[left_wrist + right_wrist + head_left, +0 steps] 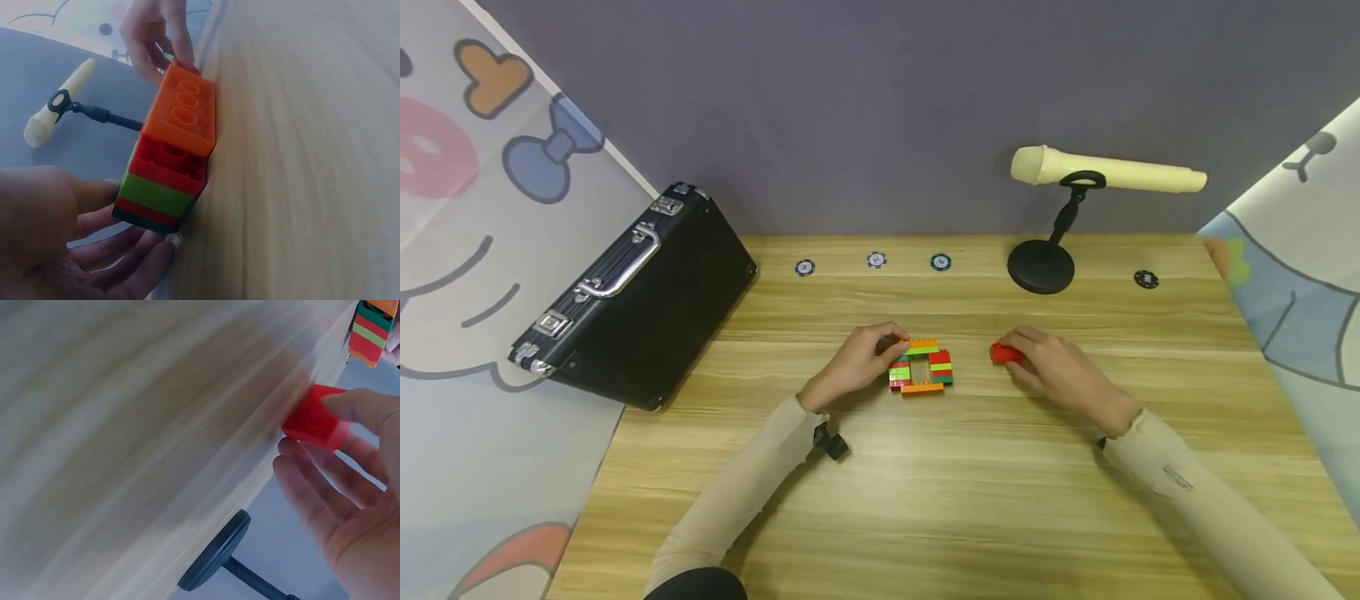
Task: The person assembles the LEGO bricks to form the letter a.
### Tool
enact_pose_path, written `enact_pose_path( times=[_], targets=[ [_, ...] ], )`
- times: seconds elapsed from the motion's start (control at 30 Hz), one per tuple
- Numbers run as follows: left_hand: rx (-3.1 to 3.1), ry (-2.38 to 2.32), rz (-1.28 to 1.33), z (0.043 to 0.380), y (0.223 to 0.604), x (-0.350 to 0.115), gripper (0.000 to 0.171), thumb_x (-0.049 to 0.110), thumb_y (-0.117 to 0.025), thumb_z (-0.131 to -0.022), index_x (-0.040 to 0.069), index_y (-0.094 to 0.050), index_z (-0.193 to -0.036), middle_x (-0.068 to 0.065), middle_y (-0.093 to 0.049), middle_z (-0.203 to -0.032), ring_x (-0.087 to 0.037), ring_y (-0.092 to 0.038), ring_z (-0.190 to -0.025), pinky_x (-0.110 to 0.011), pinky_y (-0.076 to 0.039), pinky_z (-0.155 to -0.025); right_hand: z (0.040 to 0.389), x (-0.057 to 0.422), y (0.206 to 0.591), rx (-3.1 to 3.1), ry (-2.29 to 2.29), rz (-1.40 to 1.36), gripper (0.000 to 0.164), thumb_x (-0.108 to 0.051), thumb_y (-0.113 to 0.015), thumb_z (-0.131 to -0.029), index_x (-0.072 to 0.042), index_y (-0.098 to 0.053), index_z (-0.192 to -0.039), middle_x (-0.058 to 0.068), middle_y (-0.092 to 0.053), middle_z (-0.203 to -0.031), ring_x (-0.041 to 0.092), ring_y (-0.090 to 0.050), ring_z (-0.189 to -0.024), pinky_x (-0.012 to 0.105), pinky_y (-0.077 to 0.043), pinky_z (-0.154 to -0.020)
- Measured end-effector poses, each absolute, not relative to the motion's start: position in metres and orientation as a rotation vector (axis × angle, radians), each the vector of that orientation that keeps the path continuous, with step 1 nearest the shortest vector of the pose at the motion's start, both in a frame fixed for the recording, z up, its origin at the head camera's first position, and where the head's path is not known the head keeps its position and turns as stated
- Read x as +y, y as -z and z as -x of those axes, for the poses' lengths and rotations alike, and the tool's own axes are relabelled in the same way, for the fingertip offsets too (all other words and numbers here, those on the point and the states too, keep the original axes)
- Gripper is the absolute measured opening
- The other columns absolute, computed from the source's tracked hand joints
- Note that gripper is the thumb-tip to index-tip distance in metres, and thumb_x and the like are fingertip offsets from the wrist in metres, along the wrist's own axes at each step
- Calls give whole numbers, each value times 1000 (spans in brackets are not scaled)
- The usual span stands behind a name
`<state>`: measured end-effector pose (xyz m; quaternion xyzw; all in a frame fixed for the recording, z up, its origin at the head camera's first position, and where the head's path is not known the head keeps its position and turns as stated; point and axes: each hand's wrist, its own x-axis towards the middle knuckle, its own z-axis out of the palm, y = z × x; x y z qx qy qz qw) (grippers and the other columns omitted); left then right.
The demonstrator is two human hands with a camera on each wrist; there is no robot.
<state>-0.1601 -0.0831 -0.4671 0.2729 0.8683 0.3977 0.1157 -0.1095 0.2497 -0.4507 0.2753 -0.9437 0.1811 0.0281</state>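
Note:
A small frame of stacked toy building blocks (940, 367), in orange, green and red with an opening in its middle, lies on the table. My left hand (859, 358) grips its left side; in the left wrist view the thumb and fingertips meet the end where red, lime and dark green blocks (156, 194) are stacked. An orange block (181, 109) forms the near side there. To the right of the frame, my right hand (1060, 371) pinches a red building block (315, 419) between thumb and fingers, low over the wood.
A black case (662, 308) with a metal handle stands at the left. Behind the hands, a cream microphone (1120, 172) sits on a black stand (1041, 267). Several poker chips lie along the back, including a black one (1146, 279) at the right. A grey wall (880, 125) borders the table.

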Motion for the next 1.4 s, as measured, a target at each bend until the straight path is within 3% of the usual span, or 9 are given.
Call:
enact_pose_path(
  times=[0.27, 0.4, 0.5, 0.63, 0.77, 0.93, 1.17, 1.4],
  targets=[
    [2507, -1174, -810, 160, 472, -87, 26, 34, -59, -98, 15, -67, -113, 4, -69, -104, -6, -65, -87, -21, -54, -77, 107, 236, 452, -2942, -571, -897, 24, -16, -76, -85, -12, -69, -108, 0, -69, -98, 14, -66, -85, 36, -57, -73],
    [2528, -1123, -820, 155, 465, -92, 52, 47, -72, -86, 15, -61, -126, 2, -64, -118, -10, -63, -97, -28, -54, -84, 100, 225, 449, -2954, -627, -938, 26, -18, -76, -87, -13, -69, -111, 0, -72, -104, 15, -69, -92, 37, -58, -78],
    [2563, -1041, -840, 147, 459, -95, 78, 58, -78, -75, 17, -54, -136, 3, -57, -130, -12, -59, -109, -35, -51, -96, 93, 216, 444, -2970, -657, -966, 37, -20, -76, -87, -11, -65, -121, 4, -73, -112, 19, -71, -98, 39, -59, -83],
    [2586, -974, -880, 138, 454, -95, 92, 62, -81, -68, 21, -47, -142, 4, -48, -136, -13, -53, -116, -39, -47, -104, 86, 203, 440, -2967, -700, -1014, 52, -22, -76, -87, -10, -56, -134, 7, -74, -110, 17, -72, -93, 36, -59, -79],
    [2594, -978, -911, 134, 455, -93, 90, 53, -85, -68, 17, -48, -141, 1, -49, -134, -14, -51, -117, -39, -47, -104, 83, 192, 442, -2948, -710, -1050, 59, -23, -77, -86, -11, -51, -138, 4, -74, -95, 10, -69, -80, 29, -58, -71],
    [2608, -982, -906, 132, 459, -90, 84, 44, -87, -70, 13, -51, -139, -2, -53, -131, -15, -54, -116, -39, -47, -104, 85, 187, 448, -2969, -725, -1018, 69, -23, -77, -86, -13, -43, -146, -1, -73, -97, 8, -69, -83, 28, -58, -74],
    [2591, -1000, -862, 132, 458, -87, 82, 40, -88, -70, 12, -53, -137, -1, -53, -131, -15, -55, -116, -39, -47, -105, 91, 185, 450, -3031, -789, -960, 75, -27, -77, -86, -13, -39, -149, 3, -70, -115, 14, -68, -99, 34, -58, -82],
    [2591, -1003, -852, 132, 457, -88, 81, 40, -88, -70, 11, -53, -137, -2, -54, -130, -15, -56, -116, -38, -47, -104, 96, 180, 451, -3059, -776, -918, 76, -41, -76, -85, -12, -43, -146, 6, -60, -131, 18, -64, -109, 39, -57, -90]
  ],
)
